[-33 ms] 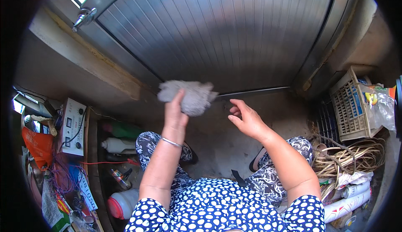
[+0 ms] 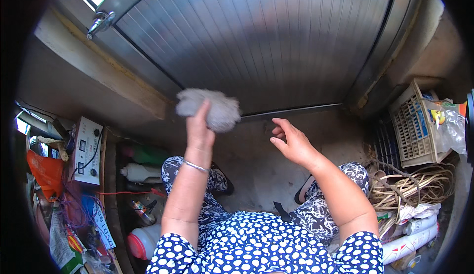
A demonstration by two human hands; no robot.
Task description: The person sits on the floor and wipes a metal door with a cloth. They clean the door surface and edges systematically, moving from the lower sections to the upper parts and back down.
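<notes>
My left hand [image 2: 199, 126] grips a bunched grey-white cloth [image 2: 217, 110], thumb on the near side and the fingers mostly hidden behind it. The cloth is blurred and hangs in the air in front of the lower part of a ribbed metal door [image 2: 276, 42]. To the right, my right hand [image 2: 292, 143] is held over the floor with nothing in it. Its thumb and forefinger are apart, and the other fingers are slightly curled. A gap separates this hand from the cloth.
A white box with knobs [image 2: 88, 150] stands at left, near an orange bag [image 2: 45, 172]. Below are a red-lidded container [image 2: 140, 242] and a grey bottle [image 2: 143, 172]. On the right are a beige crate [image 2: 412, 126], coiled cord [image 2: 419, 185] and a white cylinder [image 2: 410, 244].
My left hand has shifted left and slightly up with the cloth. My right hand has hardly moved.
</notes>
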